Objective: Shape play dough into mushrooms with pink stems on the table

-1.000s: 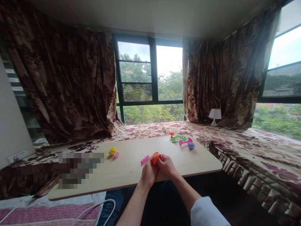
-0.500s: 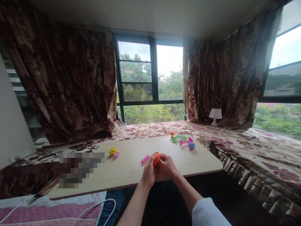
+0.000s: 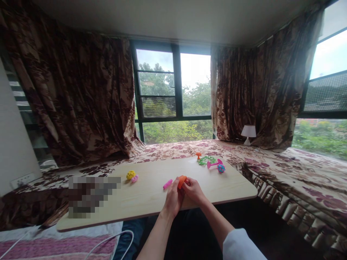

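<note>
Both hands meet near the front edge of the light wooden table [image 3: 151, 195]. Between my left hand [image 3: 173, 198] and my right hand [image 3: 193, 191] is a small orange piece [image 3: 181, 181], soft-looking like modelling clay. The fingers of each hand are closed on it and hide its lower part. Just left of my left hand lies a pink stick-shaped piece [image 3: 167, 184]. Further left, a yellow lump [image 3: 130, 175] touches a light pink lump [image 3: 135, 178].
At the table's far right sit an orange knobbed piece [image 3: 198, 155], a tangle of green strands [image 3: 206, 160], a pink dumbbell-shaped piece [image 3: 214, 164] and a blue spiky ball [image 3: 221, 168]. A blurred patch [image 3: 89, 196] covers the left end. Behind stands a white lamp [image 3: 247, 134].
My hands stay together on the orange piece, with only a slight shift of the fingers; a little more of it shows above them. The pieces on the table have not moved.
</note>
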A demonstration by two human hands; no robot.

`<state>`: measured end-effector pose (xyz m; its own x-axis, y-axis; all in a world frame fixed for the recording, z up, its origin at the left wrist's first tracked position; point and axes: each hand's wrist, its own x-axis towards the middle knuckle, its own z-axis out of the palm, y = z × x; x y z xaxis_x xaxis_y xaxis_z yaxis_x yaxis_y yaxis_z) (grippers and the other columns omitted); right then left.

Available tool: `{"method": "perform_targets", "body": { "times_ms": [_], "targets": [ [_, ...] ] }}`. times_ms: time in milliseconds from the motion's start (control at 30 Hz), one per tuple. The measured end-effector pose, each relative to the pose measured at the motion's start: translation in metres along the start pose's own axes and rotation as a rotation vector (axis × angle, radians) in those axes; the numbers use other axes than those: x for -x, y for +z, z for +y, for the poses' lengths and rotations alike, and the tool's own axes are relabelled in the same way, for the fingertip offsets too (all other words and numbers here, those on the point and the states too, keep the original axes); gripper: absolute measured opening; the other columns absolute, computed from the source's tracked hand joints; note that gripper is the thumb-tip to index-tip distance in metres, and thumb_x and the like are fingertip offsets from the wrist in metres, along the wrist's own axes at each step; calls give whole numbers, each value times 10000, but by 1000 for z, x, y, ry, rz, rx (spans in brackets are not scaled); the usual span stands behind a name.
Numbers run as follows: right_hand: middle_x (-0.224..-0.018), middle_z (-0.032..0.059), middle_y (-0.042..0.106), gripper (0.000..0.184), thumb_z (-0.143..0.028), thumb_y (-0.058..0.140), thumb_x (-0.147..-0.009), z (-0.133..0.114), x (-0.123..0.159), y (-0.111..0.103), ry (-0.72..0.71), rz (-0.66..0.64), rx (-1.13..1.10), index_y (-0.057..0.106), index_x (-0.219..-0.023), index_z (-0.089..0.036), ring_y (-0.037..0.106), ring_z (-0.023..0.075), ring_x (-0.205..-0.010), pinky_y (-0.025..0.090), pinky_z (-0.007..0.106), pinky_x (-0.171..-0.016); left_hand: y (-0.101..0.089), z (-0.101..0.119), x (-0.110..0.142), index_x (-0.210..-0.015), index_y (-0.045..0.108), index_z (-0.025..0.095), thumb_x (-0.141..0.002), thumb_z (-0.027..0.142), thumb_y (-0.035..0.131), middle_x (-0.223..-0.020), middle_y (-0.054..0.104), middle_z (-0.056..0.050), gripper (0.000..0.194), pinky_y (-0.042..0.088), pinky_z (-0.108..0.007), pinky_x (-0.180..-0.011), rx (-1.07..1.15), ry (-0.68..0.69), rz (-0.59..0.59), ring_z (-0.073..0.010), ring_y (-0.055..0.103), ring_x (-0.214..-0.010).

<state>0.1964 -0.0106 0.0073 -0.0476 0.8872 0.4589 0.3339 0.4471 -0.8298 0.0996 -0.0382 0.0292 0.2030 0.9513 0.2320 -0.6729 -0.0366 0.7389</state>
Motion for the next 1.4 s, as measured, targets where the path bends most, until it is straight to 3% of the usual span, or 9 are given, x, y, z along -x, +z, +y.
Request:
{"method": "perform_targets", "body": {
  "times_ms": [233,467,667,1000,1400],
  "targets": [
    [-834,14,606,197,-297,504,-881,-3,-2,-4,-34,22,-39,579,-920,-119,592,119,-690,504,281,-626,2,-8,-7,-951,577,126,-840,336,508,-925,619,-44,248,500,-341,-703,-66,28,39,-149,600,-792],
    [-863,21,605,211,-305,500,-882,4,-2,-1,-16,22,-43,576,-945,-118,596,130,-720,504,294,-643,0,-4,-5,-1032,555,140,-842,324,508,-963,613,-52,269,496,-355,-727,-56,9,35,-157,598,-822],
    [-880,23,604,211,-304,501,-882,6,-2,3,-8,22,-45,576,-956,-122,593,127,-710,506,279,-622,-2,-5,-3,-934,587,125,-845,382,484,-903,633,-49,291,494,-354,-726,-40,-7,18,-152,607,-799],
    [-898,27,604,211,-306,496,-884,-1,0,1,-24,28,-48,575,-964,-128,594,128,-723,507,283,-633,5,0,0,-944,586,131,-846,360,492,-913,634,-46,266,494,-350,-727,-22,8,55,-148,607,-797],
    [-868,20,606,215,-310,499,-882,9,-3,3,-9,14,-22,581,-938,-119,596,132,-721,505,291,-640,2,-2,0,-961,584,125,-843,344,502,-908,632,-43,262,488,-351,-740,-31,33,26,-149,605,-805]
  ]
}}
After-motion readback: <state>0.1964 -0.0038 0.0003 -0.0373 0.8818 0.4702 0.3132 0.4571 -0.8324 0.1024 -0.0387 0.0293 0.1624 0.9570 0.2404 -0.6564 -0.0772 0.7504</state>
